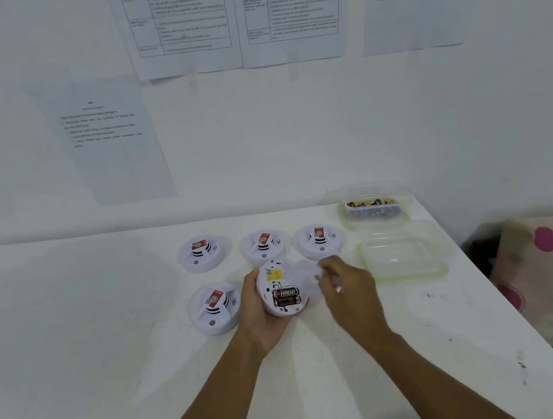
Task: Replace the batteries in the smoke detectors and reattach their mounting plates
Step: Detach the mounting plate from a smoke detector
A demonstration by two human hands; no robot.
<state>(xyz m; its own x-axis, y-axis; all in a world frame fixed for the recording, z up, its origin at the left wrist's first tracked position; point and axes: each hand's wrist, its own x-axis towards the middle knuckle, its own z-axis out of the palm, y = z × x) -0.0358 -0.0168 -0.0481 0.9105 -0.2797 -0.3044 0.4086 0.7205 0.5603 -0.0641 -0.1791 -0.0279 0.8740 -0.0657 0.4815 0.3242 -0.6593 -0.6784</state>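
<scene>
A plain white-painted wall (292, 121) rises straight behind the flat white bench (76, 335), which butts against it. Three printed paper sheets with ruled tables (181, 23) hang high on the wall, and a sheet of plain text (108, 139) hangs lower left. Soft, even light. Cream fabric with pink spots (543, 265) lies beyond the bench's right edge.

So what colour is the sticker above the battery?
Yellow, the square sticker; clearest in head view.

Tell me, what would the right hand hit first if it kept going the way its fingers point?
Probably the open smoke detector gripped by the left hand. The right hand points left at it, seemingly holding a blurred white mounting plate that would touch first.
</scene>
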